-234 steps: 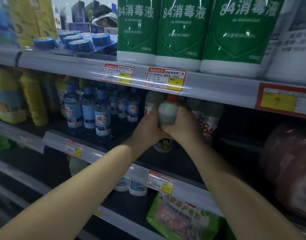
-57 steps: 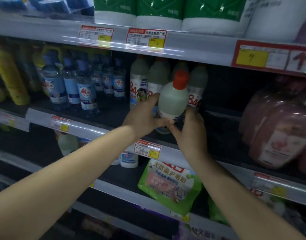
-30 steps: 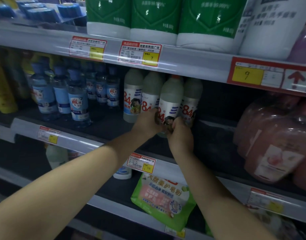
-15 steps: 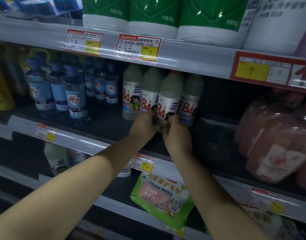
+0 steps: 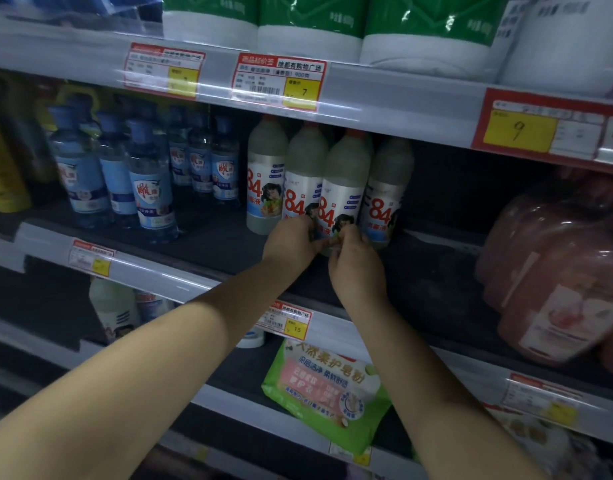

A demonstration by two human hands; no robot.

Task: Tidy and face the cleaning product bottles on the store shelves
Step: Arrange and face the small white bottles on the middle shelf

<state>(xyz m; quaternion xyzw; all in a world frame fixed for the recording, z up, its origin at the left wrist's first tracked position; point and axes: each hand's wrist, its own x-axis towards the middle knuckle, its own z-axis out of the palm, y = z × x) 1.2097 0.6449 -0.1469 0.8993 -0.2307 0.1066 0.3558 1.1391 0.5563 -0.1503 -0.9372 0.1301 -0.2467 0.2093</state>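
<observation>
Several white "84" disinfectant bottles with red caps stand side by side on the dark middle shelf (image 5: 436, 282). The third one from the left, a white 84 bottle (image 5: 343, 181), stands upright with its label facing me. My left hand (image 5: 291, 242) and my right hand (image 5: 353, 261) both grip its base, one from each side. Its neighbours are the leftmost 84 bottle (image 5: 265, 174), the second 84 bottle (image 5: 303, 174) and the right 84 bottle (image 5: 384, 188), all touching or nearly so.
Blue-labelled clear bottles (image 5: 149, 178) fill the shelf's left part, yellow bottles (image 5: 3, 174) beyond them. Pink refill packs (image 5: 554, 271) sit at the right. Large green-and-white jugs (image 5: 308, 26) stand on the shelf above. A green pouch (image 5: 326, 386) lies on the shelf below.
The bottle I held lifted with its back to me now stands in the row, label forward. Both hands slid down to its base and stayed there.
</observation>
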